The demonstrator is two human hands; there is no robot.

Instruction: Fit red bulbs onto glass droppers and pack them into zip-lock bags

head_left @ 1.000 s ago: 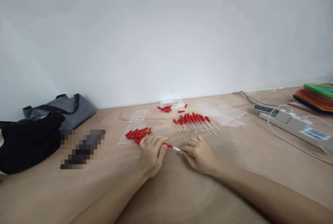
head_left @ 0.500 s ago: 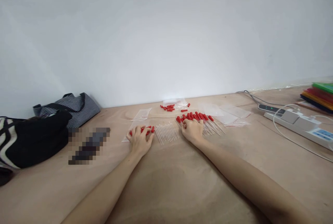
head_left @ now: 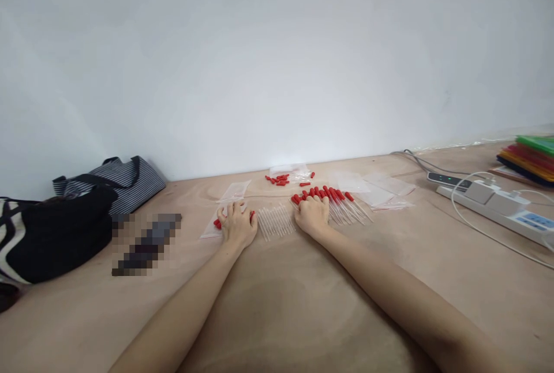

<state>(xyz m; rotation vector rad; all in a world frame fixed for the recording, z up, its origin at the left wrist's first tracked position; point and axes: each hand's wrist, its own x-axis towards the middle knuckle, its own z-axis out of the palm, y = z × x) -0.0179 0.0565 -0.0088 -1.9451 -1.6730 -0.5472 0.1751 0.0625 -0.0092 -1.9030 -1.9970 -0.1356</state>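
My left hand (head_left: pixel 239 226) lies palm down with its fingers spread over several red rubber bulbs (head_left: pixel 217 223), which show at both sides of it on a clear plastic bag (head_left: pixel 209 231). Right of it, thin clear tubes (head_left: pixel 277 222) without bulbs lie side by side in a row. My right hand (head_left: pixel 312 215) rests at the left end of a row of red-bulbed droppers (head_left: pixel 340 197), its fingers curled in. What its fingertips hold, if anything, is hidden under the hand.
Loose red bulbs (head_left: pixel 282 178) lie by a plastic bag (head_left: pixel 288 170) near the wall. More clear bags (head_left: pixel 385 191) lie right of the droppers. A power strip (head_left: pixel 497 205) with cables and coloured folders (head_left: pixel 528 156) are at right; a black bag (head_left: pixel 64 234) and a striped bag (head_left: pixel 138 179) at left.
My left hand has shifted slightly right and now covers more of the red bulbs. My right hand has moved a little left, its fingers more curled.
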